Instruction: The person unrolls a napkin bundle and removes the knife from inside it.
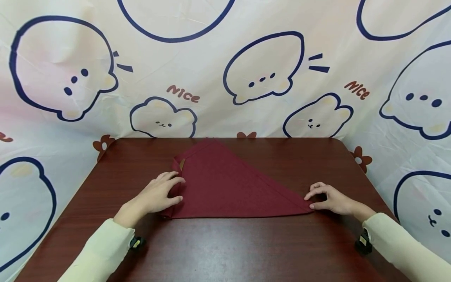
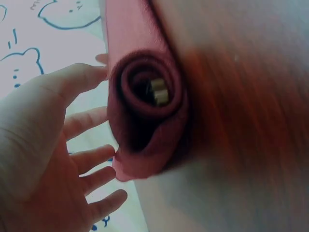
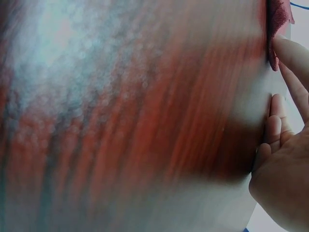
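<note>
The right hand (image 1: 329,199) pinches the cloth (image 1: 232,184) at its right-hand corner, the gap between thumb and forefinger narrow, thumb on the near side. Its other fingers bend inward, and the wrist points in from the right edge of the worktop (image 1: 229,250).

The left hand (image 1: 158,194) is wide, fingers spread and gently bent, thumb set apart and nearer the worktop's front edge. Its back faces up, and its fingertips lie at the roll (image 2: 137,113) along the cloth's left side. In the left wrist view thumb and fingers reach the roll from one side without wrapping round it; how firmly they press cannot be told.

The roll's near end shows coiled layers with a brassy piece (image 2: 159,92) inside, blurred. A tan patch (image 1: 182,164) shows beside the roll's far end.

The dark red cloth lies about mid-worktop, its near edge almost parallel to the front edge. From the right-hand corner it slants back to a peak at the worktop's far edge, left of that edge's middle.

Both forearms slope inward from the near corners, in a left sleeve (image 1: 102,250) and a right sleeve (image 1: 405,246), both pale. A dark device sits below each cuff, the left device (image 1: 136,243) and the right device (image 1: 363,241). Beyond the far edge hangs a printed backdrop (image 1: 260,117).
</note>
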`<state>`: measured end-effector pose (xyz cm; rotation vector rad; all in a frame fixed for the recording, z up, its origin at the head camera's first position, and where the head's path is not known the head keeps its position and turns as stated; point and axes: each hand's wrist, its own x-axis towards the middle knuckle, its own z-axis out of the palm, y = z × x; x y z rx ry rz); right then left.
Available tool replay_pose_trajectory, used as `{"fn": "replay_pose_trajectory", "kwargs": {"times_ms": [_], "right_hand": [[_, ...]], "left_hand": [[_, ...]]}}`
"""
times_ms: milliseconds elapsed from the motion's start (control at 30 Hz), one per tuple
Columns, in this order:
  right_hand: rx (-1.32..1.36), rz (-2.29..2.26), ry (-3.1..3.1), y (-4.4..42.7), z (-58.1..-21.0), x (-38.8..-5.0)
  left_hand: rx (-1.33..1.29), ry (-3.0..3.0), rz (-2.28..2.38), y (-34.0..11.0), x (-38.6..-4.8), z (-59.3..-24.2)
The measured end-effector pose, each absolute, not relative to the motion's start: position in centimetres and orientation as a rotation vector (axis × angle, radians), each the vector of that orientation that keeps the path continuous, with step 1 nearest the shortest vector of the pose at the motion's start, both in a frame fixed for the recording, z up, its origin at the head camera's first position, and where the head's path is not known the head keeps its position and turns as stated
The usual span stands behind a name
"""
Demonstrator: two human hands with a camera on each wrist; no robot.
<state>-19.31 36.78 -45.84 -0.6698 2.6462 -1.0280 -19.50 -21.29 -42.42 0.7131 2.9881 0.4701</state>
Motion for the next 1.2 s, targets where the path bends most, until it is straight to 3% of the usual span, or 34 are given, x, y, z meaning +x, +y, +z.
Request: {"fn": "replay_pose_trajectory", "kwargs": {"times_ms": [1200], "right_hand": [[-0.635,-0.989,2.643,36.8,-45.6,-19.3]], "left_hand": [[0.655,3.054,0.345,-23.1,-19.2,-43.1]]}}
